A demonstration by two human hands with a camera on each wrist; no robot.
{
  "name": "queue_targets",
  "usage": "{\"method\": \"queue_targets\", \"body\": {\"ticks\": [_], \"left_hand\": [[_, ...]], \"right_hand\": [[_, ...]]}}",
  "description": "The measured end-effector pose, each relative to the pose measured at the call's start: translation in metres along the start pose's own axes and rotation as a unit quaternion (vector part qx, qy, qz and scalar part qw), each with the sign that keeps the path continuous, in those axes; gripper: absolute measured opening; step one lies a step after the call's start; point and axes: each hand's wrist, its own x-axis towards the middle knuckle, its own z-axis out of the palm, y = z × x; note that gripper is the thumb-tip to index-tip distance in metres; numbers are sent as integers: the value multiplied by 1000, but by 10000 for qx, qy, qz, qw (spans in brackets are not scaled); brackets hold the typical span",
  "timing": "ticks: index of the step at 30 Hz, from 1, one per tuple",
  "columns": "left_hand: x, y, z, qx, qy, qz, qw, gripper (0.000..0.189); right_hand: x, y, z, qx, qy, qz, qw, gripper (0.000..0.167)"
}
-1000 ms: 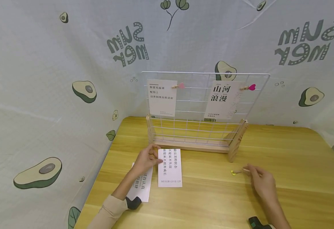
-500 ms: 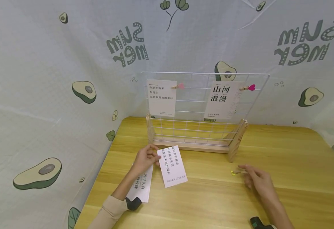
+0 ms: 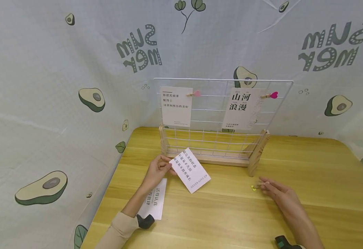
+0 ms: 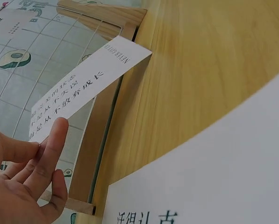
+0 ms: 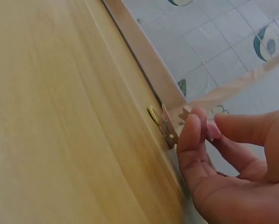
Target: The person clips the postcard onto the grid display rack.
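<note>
My left hand [image 3: 156, 172] pinches a white printed card [image 3: 190, 170] by one corner, thumb on one face and fingers on the other. In the left wrist view the card [image 4: 85, 86] slants up off the table in front of the rack. A second white card [image 3: 154, 200] lies partly under my left forearm. My right hand [image 3: 288, 204] pinches a small wooden clothespin with a pink end [image 5: 214, 130] between thumb and fingertips. Right beside those fingertips is a wooden clothespin with a yellow end [image 5: 153, 115], low by the table.
A white wire grid rack [image 3: 211, 138] on a wooden base [image 3: 209, 158] stands at the back. Two cards, one left [image 3: 176, 107] and one right [image 3: 243, 109], hang on it from heart clothespins. A patterned cloth [image 3: 106, 69] hangs behind the table [image 3: 225, 214].
The held card has lifted off the table and turned anticlockwise, its lower end swinging right. My right hand has shifted slightly at the clothespins, and the pink one now shows; the yellow one stays put.
</note>
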Motion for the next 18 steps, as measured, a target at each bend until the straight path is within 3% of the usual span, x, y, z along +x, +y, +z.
{"method": "queue_targets", "body": {"ticks": [4, 11, 18], "left_hand": [[1, -1, 3, -176, 189, 60, 9996, 19], [4, -3, 4, -563, 467, 100, 9973, 18], [5, -3, 4, -1133, 588, -39, 9918, 15]], "right_hand": [[-2, 0, 4, -252, 218, 45, 9994, 46], [-1, 1, 8, 309, 251, 1, 9992, 25], [1, 2, 12, 59, 338, -14, 9994, 20]]}}
